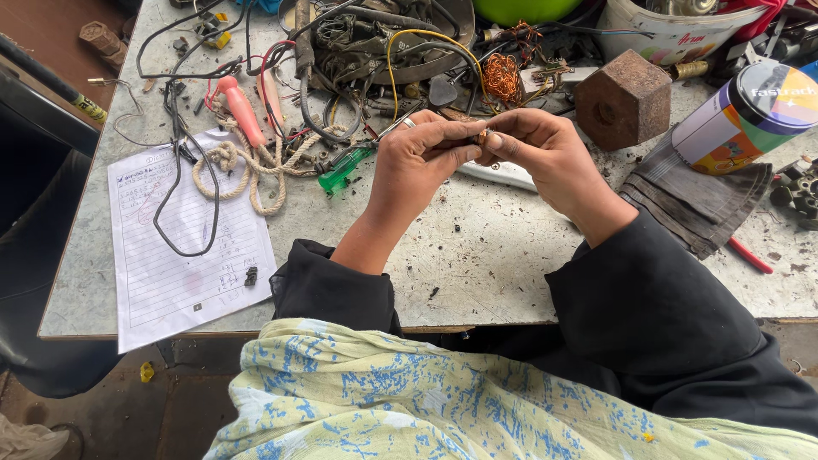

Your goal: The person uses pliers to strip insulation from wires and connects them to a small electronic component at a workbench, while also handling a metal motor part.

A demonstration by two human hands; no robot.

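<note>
Small coppery part [482, 136] pinched between both hands, held above the table's middle, too small to tell its kind. Left hand [419, 162] curled, thumb and fingers closed on the part's left end, a ring on one finger. Right hand [545, 153] curled too, fingertips pressed on the part's right end, touching the left hand's fingers. Just under the hands, a white flat strip [503, 175] lying on the table [477, 255]. Left of the hands, a green screwdriver [345, 168], then a knotted rope [247, 166] and a pink handle [240, 109] among black cables. Farther left, a lined sheet of paper [183, 255] with handwriting, hanging over the near edge, a black cable loop [183, 204] across it. Behind the hands, a copper wire coil [503, 78] and a tangle of dark wires [375, 43]. Right of the hands, a rusty hexagonal block [625, 98], and beyond it a can [745, 119] lying tilted, dark lid, label banded white, orange, green and purple. White tub [673, 30] with red print at the far edge. Folded grey cloth [694, 200] below the can, a red pen [750, 255] at its corner. Bare, scuffed tabletop between the forearms and along the near edge; far half crowded.
</note>
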